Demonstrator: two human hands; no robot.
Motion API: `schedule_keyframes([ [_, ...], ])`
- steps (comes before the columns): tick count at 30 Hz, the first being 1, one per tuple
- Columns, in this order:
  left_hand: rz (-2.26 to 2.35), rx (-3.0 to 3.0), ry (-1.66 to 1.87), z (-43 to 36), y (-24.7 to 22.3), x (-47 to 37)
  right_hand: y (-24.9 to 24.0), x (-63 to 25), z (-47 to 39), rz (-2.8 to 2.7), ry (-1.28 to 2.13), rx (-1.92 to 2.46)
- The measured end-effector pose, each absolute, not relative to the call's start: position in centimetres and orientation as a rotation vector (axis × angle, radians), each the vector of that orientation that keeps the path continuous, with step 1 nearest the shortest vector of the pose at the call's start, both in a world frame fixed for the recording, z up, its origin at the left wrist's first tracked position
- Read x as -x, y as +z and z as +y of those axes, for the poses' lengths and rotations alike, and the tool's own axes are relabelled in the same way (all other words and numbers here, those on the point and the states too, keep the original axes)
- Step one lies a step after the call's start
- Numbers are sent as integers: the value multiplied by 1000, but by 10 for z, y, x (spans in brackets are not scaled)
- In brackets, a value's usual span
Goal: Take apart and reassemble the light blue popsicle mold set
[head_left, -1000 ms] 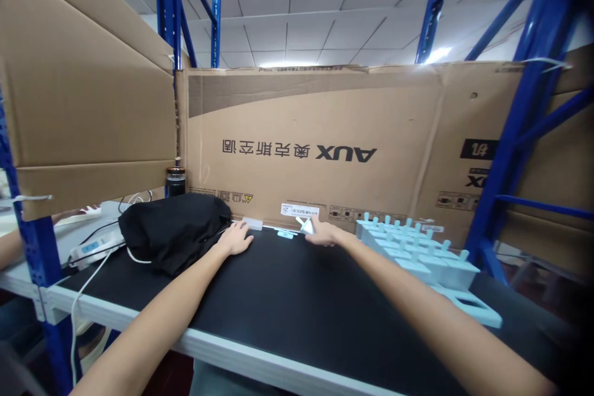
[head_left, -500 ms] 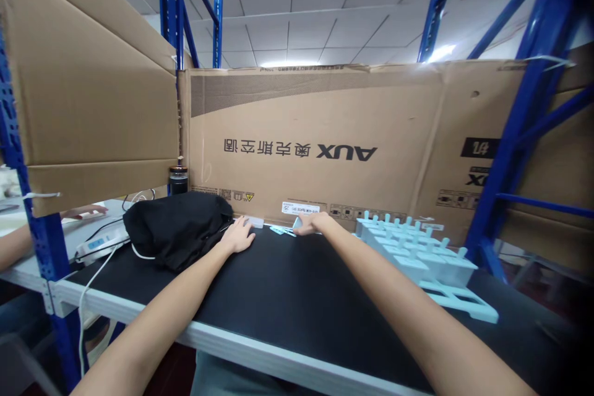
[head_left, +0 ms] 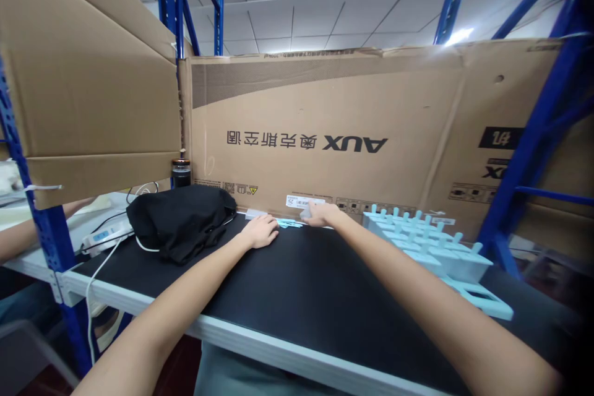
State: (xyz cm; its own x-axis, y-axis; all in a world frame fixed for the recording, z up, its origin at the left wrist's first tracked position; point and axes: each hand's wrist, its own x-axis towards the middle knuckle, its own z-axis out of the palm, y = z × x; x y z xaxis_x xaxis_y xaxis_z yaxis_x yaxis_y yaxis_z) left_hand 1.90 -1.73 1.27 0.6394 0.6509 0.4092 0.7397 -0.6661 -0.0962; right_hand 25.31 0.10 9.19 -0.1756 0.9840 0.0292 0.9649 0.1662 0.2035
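My left hand rests on the black table top with its fingers loosely extended, holding nothing that I can see. Beside its fingertips lie several thin light-blue sticks, and a whitish, box-like piece sits just behind it. Against the cardboard at the back, my right hand is closed on a small pale piece, too blurred to identify. On the right stands a set of light-blue ice-pop moulds with upright handles in a matching rack.
A black cloth bag lies at left, with a dark-lidded jar behind it. A white power strip and cables are beside the bag. Cardboard walls the back; blue posts flank the table. Another person's arm shows far left.
My left hand has slid rightward, nearer the blue sticks. My right hand remains at the back with the small piece, now slightly farther right in view. The camera view has shifted a little.
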Motion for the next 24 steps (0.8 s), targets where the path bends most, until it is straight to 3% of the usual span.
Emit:
schedule_keyframes([
  [10,-1117,2622,-457,0,4,-25,63,-301,-10,2449,498,-1699],
  [24,-1203,2521,-365,5,16,-54,28,-291,-12,2422,723,-1926],
])
